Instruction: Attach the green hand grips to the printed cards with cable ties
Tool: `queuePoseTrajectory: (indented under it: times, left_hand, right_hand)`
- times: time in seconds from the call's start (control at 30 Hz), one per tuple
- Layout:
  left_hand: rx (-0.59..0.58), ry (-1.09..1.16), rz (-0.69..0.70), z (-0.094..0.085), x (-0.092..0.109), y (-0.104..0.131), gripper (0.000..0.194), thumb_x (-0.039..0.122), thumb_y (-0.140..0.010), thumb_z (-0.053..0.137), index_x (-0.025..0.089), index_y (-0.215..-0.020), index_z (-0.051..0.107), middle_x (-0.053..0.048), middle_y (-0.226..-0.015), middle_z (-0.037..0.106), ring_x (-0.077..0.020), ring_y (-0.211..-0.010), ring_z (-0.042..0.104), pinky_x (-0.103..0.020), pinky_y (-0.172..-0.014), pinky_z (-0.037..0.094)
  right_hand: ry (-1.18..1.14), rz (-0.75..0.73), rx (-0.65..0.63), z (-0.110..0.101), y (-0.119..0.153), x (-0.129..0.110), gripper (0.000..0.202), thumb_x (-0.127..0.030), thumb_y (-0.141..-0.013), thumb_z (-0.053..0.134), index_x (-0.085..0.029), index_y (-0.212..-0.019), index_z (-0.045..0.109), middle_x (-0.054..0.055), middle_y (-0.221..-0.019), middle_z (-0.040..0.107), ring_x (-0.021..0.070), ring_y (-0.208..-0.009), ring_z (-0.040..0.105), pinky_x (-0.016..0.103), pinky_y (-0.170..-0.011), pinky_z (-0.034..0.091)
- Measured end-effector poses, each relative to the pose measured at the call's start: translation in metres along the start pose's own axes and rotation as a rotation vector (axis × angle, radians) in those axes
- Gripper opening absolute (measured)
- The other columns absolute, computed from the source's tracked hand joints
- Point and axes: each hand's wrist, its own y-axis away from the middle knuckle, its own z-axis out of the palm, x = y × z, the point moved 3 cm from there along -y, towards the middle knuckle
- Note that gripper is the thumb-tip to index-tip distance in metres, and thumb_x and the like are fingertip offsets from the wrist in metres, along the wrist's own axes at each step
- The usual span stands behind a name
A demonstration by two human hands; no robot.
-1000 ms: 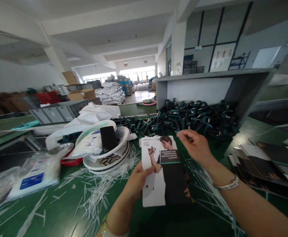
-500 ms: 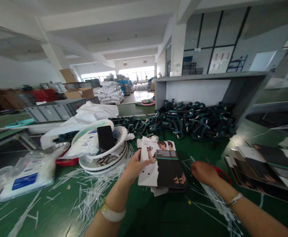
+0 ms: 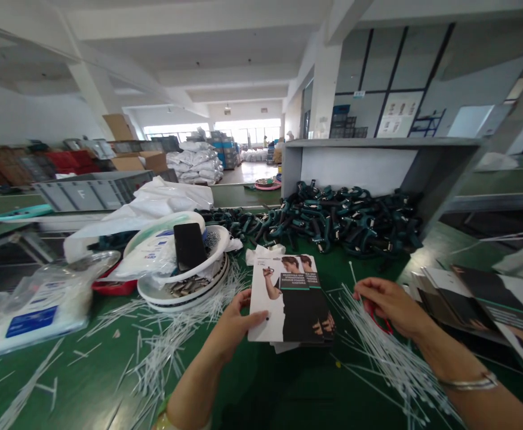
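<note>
Head view: left grip clasps flat card, right grip pinches slender white strip

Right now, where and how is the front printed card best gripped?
Probably grip the front card by its left edge, from the left, thumb in front, fingers behind, as the left hand seems to: the card is flat, and its right side overlaps another card.

On our bench, we have printed cards before us, thin strips spread on both sides. Behind, heaped grip tools reach into an open-fronted box. Left, a phone rests on stacked bowls; a card pile lies far right.
</note>
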Motion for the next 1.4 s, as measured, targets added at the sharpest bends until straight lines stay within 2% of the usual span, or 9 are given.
queuePoseTrajectory:
  times: [0.13, 0.27, 0.5, 0.8, 0.97, 1.07, 1.17, 1.27, 1.4]
  left_hand:
    - [-0.037, 0.019, -0.048, 0.004, 0.003, 0.010, 0.045, 0.027, -0.066, 0.072, 0.014, -0.103, 0.050, -0.008, -0.092, 0.065, -0.0165, -0.070, 0.063, -0.022, -0.054, 0.049]
    - [-0.049, -0.042, -0.079, 0.014, 0.007, 0.022, 0.043, 0.035, -0.076, 0.062, 0.016, -0.110, 0.043, -0.004, -0.075, 0.065, -0.0125, -0.048, 0.059, -0.015, -0.032, 0.034]
    - [-0.153, 0.265, -0.132, 0.033, 0.005, 0.036, 0.053, 0.022, -0.076, 0.060, 0.019, -0.119, 0.030, -0.006, -0.088, 0.064, -0.0157, -0.057, 0.065, -0.016, -0.039, 0.045]
    - [-0.031, 0.242, -0.009, 0.047, -0.002, 0.042, 0.057, 0.024, -0.075, 0.064, 0.023, -0.120, 0.028, -0.007, -0.105, 0.060, -0.0159, -0.066, 0.066, -0.018, -0.044, 0.048]
    - [0.024, 0.246, 0.042, 0.052, 0.004, 0.047, 0.064, 0.025, -0.069, 0.071, 0.023, -0.119, 0.031, -0.008, -0.110, 0.058, -0.0144, -0.071, 0.062, -0.020, -0.049, 0.051]
    - [-0.042, 0.380, 0.032, 0.054, 0.007, 0.049, 0.056, 0.029, -0.073, 0.068, 0.020, -0.118, 0.037, -0.009, -0.106, 0.061, -0.0127, -0.071, 0.062, -0.020, -0.054, 0.051]
    - [-0.151, 0.527, -0.083, 0.056, 0.001, 0.050, 0.042, 0.028, -0.074, 0.065, 0.013, -0.110, 0.049, -0.009, -0.095, 0.064, -0.0103, -0.068, 0.061, -0.018, -0.058, 0.051]
    - [-0.155, 0.472, -0.157, 0.059, -0.010, 0.049, 0.035, 0.021, -0.066, 0.071, 0.011, -0.098, 0.058, -0.006, -0.087, 0.064, -0.0087, -0.064, 0.061, -0.015, -0.054, 0.049]
    - [-0.111, 0.322, -0.127, 0.062, -0.014, 0.045, 0.032, 0.024, -0.063, 0.075, 0.010, -0.087, 0.059, -0.003, -0.070, 0.063, -0.0068, -0.052, 0.057, -0.013, -0.044, 0.043]
  right_hand:
    - [-0.214, -0.028, -0.066, 0.027, 0.015, -0.024, 0.029, -0.043, -0.072, 0.064, -0.016, -0.075, 0.055, -0.001, -0.055, 0.057, 0.0045, -0.039, 0.040, 0.016, -0.035, 0.019]
    - [-0.284, -0.131, -0.039, 0.050, 0.025, -0.040, 0.033, -0.045, -0.071, 0.066, -0.016, -0.076, 0.053, 0.003, -0.066, 0.062, 0.0092, -0.049, 0.054, 0.015, -0.034, 0.030]
    - [-0.194, -0.354, 0.172, 0.079, 0.047, -0.045, 0.029, -0.046, -0.081, 0.056, -0.019, -0.082, 0.046, 0.004, -0.074, 0.065, 0.0128, -0.052, 0.060, 0.021, -0.040, 0.046]
    - [-0.032, -0.484, 0.267, 0.096, 0.058, -0.049, 0.022, -0.041, -0.085, 0.051, -0.019, -0.086, 0.046, 0.004, -0.077, 0.066, 0.0095, -0.045, 0.058, 0.021, -0.042, 0.049]
    - [-0.028, -0.505, 0.246, 0.103, 0.063, -0.053, 0.022, -0.040, -0.084, 0.052, -0.019, -0.085, 0.046, 0.004, -0.075, 0.066, 0.0110, -0.049, 0.059, 0.021, -0.042, 0.049]
    - [-0.143, -0.397, 0.196, 0.109, 0.059, -0.046, 0.025, -0.043, -0.082, 0.053, -0.020, -0.082, 0.046, 0.003, -0.071, 0.067, 0.0105, -0.044, 0.056, 0.022, -0.041, 0.048]
    - [-0.236, -0.260, 0.173, 0.114, 0.050, -0.034, 0.027, -0.046, -0.081, 0.051, -0.019, -0.077, 0.047, 0.001, -0.063, 0.065, 0.0092, -0.036, 0.049, 0.021, -0.036, 0.040]
    - [-0.053, -0.290, 0.192, 0.113, 0.046, -0.029, 0.023, -0.040, -0.079, 0.053, -0.019, -0.070, 0.050, -0.001, -0.058, 0.060, 0.0118, -0.047, 0.053, 0.022, -0.043, 0.041]
    - [0.269, -0.420, 0.180, 0.105, 0.052, -0.031, 0.021, -0.036, -0.079, 0.050, -0.020, -0.065, 0.050, 0.000, -0.064, 0.059, 0.0140, -0.058, 0.055, 0.026, -0.054, 0.045]
